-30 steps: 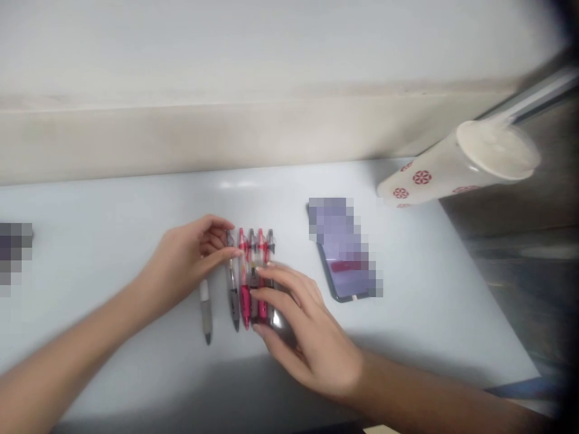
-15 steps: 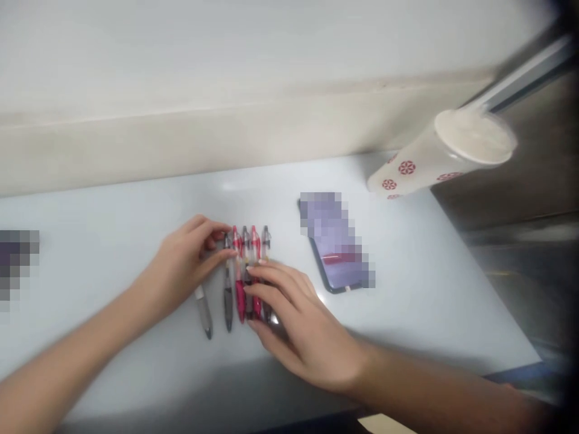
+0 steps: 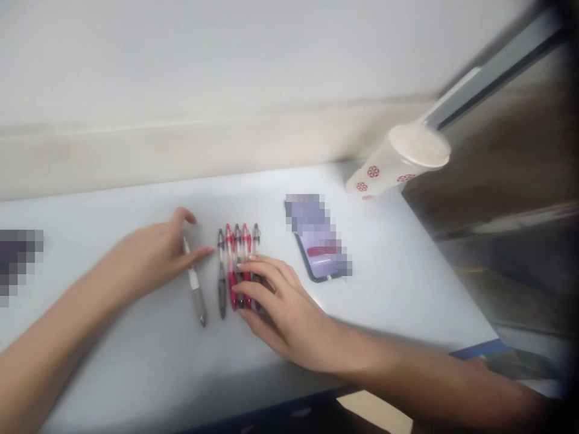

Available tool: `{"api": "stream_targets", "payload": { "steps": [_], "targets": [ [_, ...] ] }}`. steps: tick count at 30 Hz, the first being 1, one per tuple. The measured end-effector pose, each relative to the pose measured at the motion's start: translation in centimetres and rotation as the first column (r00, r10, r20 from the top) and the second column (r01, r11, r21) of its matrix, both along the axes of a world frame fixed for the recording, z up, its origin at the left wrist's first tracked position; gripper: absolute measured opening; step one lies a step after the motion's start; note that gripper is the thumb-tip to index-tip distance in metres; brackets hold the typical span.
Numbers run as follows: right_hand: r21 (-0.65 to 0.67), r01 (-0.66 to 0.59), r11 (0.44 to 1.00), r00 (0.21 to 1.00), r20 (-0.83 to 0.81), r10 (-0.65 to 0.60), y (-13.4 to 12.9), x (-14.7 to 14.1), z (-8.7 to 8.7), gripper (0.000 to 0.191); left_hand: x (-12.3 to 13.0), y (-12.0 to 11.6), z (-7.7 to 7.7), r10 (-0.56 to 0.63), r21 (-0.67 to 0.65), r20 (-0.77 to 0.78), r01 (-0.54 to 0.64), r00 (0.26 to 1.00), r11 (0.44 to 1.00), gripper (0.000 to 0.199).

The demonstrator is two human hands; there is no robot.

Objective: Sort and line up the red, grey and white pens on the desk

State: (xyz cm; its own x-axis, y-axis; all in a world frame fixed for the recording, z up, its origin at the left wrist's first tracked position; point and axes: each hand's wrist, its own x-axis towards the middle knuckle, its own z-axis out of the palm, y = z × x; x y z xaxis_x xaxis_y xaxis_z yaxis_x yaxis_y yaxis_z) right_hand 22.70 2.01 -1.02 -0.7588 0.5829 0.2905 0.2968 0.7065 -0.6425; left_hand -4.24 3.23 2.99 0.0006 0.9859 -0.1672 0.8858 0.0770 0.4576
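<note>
Several pens lie side by side on the white table, red and black alternating. The leftmost of the row is a black pen (image 3: 221, 277), with a red pen (image 3: 231, 283) beside it. A white and grey pen (image 3: 195, 289) lies apart on the left, slightly tilted. My left hand (image 3: 165, 247) is over its upper end, thumb and forefinger spread, with nothing between them. My right hand (image 3: 284, 307) rests with bent, parted fingers over the lower right part of the row, partly covering the pens there; no pen is lifted in it.
A phone (image 3: 319, 241) lies right of the pens. Behind it, at the table's (image 3: 407, 289) back right, stands a white cup (image 3: 389, 166) with red patterns. A blurred dark object (image 3: 15, 259) is at the far left. A wall runs along the back.
My left hand has moved left, off the black pen, and its fingers have opened. My right hand stays at the row. The whole view has shifted a little.
</note>
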Motion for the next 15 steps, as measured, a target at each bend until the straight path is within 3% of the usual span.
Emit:
{"api": "stream_targets", "payload": {
  "steps": [5, 8, 10, 12, 14, 15],
  "targets": [
    [0.037, 0.019, 0.999, 0.998, -0.053, -0.017, -0.4, -0.2, 0.0, 0.017, -0.8, -0.6, -0.5, 0.075, -0.055, 0.154, -0.067, 0.985, 0.996, 0.044],
    [0.094, -0.012, 0.996, 0.995, -0.101, 0.021, -0.6, -0.2, 0.2, 0.016, -2.1, -1.1, -0.6, 0.199, -0.115, 0.376, -0.167, 0.905, 0.979, 0.044],
    [0.140, -0.003, 0.990, 0.991, -0.135, 0.022, -0.5, -0.2, 0.5, 0.014, -2.8, -1.7, -0.5, 0.312, -0.164, 0.543, -0.267, 0.779, 0.950, 0.039],
    [0.150, 0.032, 0.988, 0.990, -0.142, -0.011, -0.4, -0.4, 0.9, 0.013, -3.0, -2.6, -0.4, 0.411, -0.220, 0.690, -0.368, 0.596, 0.903, 0.032],
    [0.088, 0.039, 0.995, 0.995, -0.100, -0.031, -0.2, -0.7, 1.5, 0.024, -2.8, -3.5, -0.4, 0.450, -0.283, 0.789, -0.402, 0.418, 0.871, 0.030],
    [0.025, 0.028, 0.999, 0.997, -0.070, -0.027, -0.1, -1.0, 1.9, 0.030, -2.7, -4.0, -0.5, 0.449, -0.304, 0.813, -0.389, 0.370, 0.870, 0.031]
  ]
}}
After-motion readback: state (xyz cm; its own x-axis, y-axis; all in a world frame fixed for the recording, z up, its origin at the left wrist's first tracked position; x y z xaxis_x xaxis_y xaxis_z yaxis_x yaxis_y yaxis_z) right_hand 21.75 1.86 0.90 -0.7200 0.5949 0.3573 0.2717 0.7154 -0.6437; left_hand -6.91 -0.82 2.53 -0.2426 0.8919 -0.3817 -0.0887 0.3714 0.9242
